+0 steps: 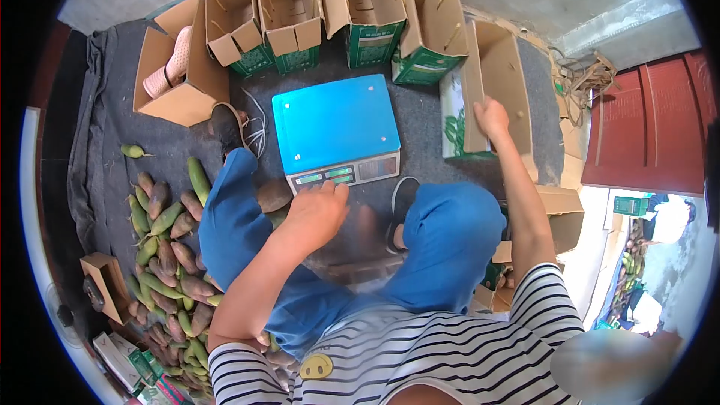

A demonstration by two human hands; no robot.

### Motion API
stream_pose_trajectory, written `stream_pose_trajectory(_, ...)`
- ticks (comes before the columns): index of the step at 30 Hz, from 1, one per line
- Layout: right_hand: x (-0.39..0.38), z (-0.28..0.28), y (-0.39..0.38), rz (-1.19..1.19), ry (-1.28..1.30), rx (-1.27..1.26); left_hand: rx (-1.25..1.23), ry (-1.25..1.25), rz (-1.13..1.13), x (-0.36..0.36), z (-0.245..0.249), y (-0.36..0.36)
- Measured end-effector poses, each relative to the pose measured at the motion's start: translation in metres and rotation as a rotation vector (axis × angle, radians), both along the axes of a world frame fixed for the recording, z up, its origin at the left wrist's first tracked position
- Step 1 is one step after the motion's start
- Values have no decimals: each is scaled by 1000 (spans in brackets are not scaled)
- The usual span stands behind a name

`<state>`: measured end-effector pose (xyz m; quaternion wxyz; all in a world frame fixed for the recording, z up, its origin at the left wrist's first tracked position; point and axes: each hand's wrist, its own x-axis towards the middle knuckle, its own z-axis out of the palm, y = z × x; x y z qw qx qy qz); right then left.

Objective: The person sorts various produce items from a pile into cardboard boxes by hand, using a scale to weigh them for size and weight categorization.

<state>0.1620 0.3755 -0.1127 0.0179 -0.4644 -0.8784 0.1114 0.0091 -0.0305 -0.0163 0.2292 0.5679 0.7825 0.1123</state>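
A blue-topped weighing scale point(337, 121) stands on the dark cloth between my legs, its plate bare. My left hand point(316, 214) is at the front edge of the scale, near the display; its fingers are bent and partly hidden under the hand. My right hand point(491, 117) grips the near edge of an open cardboard box point(506, 67) at the right of the scale. The inside of that box shows brown walls, and its outer side is white and green.
Several open green and brown boxes point(371, 37) line the back. A box point(199, 79) with a pink mesh item stands at the left. Many green and reddish-brown vegetables point(166, 255) lie beside my left leg. Another cardboard box point(562, 217) sits at the right.
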Motion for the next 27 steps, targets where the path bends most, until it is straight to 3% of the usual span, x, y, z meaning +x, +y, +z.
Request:
stream_pose_trajectory(3, -14, 16, 15, -48, 56, 25, 17, -1, 6, -3, 4, -3)
stream_pose_trajectory(6, -11, 53, 17, -80, 153, 204, 49, 0, 22, -3, 8, -8)
stream_pose_trajectory(10, -18, 136, -30, 205, 407, 476, -21, 64, 9, -5, 4, -15)
stream_pose_trajectory(12, -21, 199, -79, 389, 508, 347, -15, 57, 9, -5, 4, -16)
stream_pose_trajectory(15, -22, 250, -119, 608, 449, 192, -4, 47, -1, -2, 4, -17)
stream_pose_trajectory(18, -52, 243, -144, 975, 347, 234, 2, 31, -12, 1, -6, -16)
stream_pose_trajectory(20, -66, 226, -157, 1014, 378, 177, 2, 23, -13, 0, -7, -17)
stream_pose_trajectory(24, -118, 100, -172, 1228, -42, 3, -29, 19, 17, -2, -4, -17)
stream_pose_trajectory(27, -110, 86, -172, 1259, -137, -2, -26, 12, 2, -1, -1, -9)
